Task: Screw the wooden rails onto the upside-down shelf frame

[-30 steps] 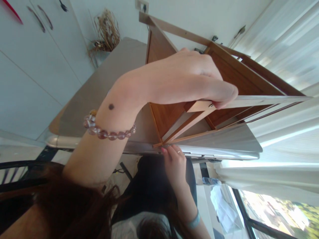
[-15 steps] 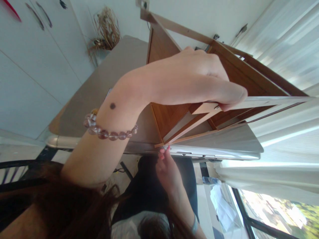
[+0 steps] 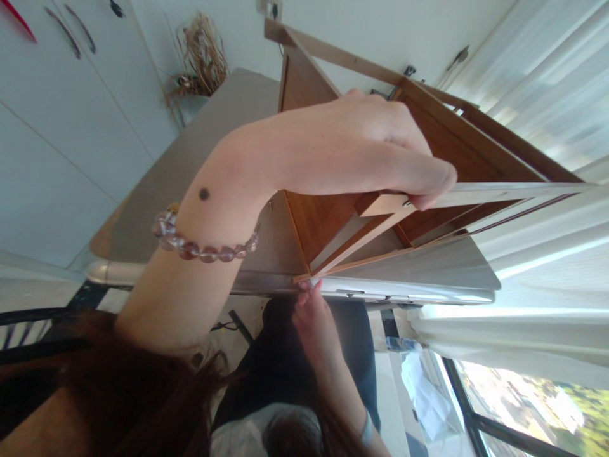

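Note:
My left hand (image 3: pixel 380 146), with a beaded bracelet (image 3: pixel 204 251) on its arm, reaches across and grips the upper rail of a wooden furniture frame (image 3: pixel 495 192). The thumb lies along the near side; its other fingers are hidden behind the rail. A small metal fitting (image 3: pixel 406 204) shows in the wood close to the thumb. Lower down, my right hand (image 3: pixel 316 324) is closed at the frame's bottom corner, by the table edge. Its fingertips pinch something small there that I cannot make out. Brown panels (image 3: pixel 328 235) form the sides of the frame, which stands tilted in view.
The frame rests on a grey-topped table (image 3: pixel 137 216) with a pale rounded edge. Dried plants (image 3: pixel 204 57) stand behind it, beside white cupboards (image 3: pixel 61 127). A white curtain (image 3: pixel 547 254) and a window (image 3: pixel 523 406) are to the right. A black chair (image 3: pixel 38 317) is at lower left.
My left hand, still on the rail, appears slightly further left and higher. My right fingertips have moved a little left and up, closer against the frame's bottom corner.

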`<state>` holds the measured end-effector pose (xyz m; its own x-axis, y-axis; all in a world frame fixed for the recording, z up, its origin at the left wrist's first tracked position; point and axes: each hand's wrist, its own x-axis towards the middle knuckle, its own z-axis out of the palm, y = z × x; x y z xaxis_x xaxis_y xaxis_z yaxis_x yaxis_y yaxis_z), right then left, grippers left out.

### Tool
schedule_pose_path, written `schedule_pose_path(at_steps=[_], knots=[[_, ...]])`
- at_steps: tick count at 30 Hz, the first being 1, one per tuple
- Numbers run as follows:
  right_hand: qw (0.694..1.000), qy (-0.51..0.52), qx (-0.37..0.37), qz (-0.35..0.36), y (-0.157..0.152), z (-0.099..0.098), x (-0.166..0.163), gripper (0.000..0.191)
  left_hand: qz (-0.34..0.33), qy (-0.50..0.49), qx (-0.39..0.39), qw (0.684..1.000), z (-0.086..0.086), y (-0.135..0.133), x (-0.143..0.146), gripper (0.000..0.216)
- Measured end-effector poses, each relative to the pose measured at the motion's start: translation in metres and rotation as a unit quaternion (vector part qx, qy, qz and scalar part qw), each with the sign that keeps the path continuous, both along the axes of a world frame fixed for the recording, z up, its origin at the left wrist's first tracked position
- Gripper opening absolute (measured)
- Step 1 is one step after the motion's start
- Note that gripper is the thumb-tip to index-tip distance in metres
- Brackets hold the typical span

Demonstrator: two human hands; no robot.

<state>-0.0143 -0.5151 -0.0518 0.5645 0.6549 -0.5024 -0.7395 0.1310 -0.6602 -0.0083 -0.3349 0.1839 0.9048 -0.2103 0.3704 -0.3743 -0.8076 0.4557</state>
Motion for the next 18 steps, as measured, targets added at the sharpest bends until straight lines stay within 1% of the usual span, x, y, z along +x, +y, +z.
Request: schedule_pose_path(at_steps=[2, 3, 4, 5, 6, 7, 10, 11, 12, 13, 15, 16, 18], knots=[[0.991, -0.107, -0.076, -0.007, -0.002, -0.006, 0.002, 0.049, 0.001, 0.005, -0.004, 1.0, 0.0, 0.001, 0.0, 0.045], [0.98, -0.162, -0.114, -0.007, -0.004, -0.007, 0.004, 0.052, 0.004, 0.009, -0.009, 1.0, 0.0, 0.001, -0.001, 0.044], [0.963, -0.221, -0.152, -0.004, -0.006, -0.007, 0.007, 0.053, 0.006, 0.012, -0.014, 1.0, 0.001, 0.001, -0.001, 0.043], [0.937, -0.289, -0.194, -0.001, -0.009, -0.006, 0.01, 0.054, 0.009, 0.014, -0.018, 1.0, 0.0, 0.0, -0.001, 0.043], [0.899, -0.367, -0.239, 0.002, -0.012, -0.005, 0.014, 0.055, 0.01, 0.015, -0.02, 1.0, 0.0, 0.0, -0.001, 0.042], [0.851, -0.443, -0.281, 0.003, -0.014, -0.004, 0.017, 0.054, 0.01, 0.016, -0.019, 1.0, 0.0, -0.001, -0.001, 0.042], [0.704, -0.611, -0.361, -0.023, -0.019, -0.006, 0.028, 0.05, 0.01, 0.015, -0.021, 1.0, 0.0, -0.002, -0.001, 0.042], [0.664, -0.647, -0.373, -0.041, -0.02, -0.008, 0.03, 0.05, 0.01, 0.015, -0.022, 1.0, 0.0, -0.002, 0.0, 0.043], [0.632, -0.674, -0.378, -0.062, -0.021, -0.011, 0.032, 0.05, 0.01, 0.013, -0.022, 1.0, 0.0, -0.002, 0.0, 0.042], [0.609, -0.693, -0.377, -0.082, -0.021, -0.014, 0.034, 0.051, 0.009, 0.012, -0.021, 1.0, 0.0, -0.002, 0.001, 0.042], [0.577, -0.723, -0.362, -0.117, -0.021, -0.02, 0.037, 0.055, 0.006, 0.011, -0.013, 1.0, 0.001, -0.001, 0.001, 0.042], [0.562, -0.738, -0.352, -0.124, -0.021, -0.022, 0.038, 0.055, 0.005, 0.01, -0.011, 1.0, 0.001, -0.001, 0.001, 0.042], [0.53, -0.771, -0.336, -0.11, -0.021, -0.022, 0.041, 0.051, 0.005, 0.008, -0.009, 1.0, 0.001, 0.0, 0.002, 0.042]])
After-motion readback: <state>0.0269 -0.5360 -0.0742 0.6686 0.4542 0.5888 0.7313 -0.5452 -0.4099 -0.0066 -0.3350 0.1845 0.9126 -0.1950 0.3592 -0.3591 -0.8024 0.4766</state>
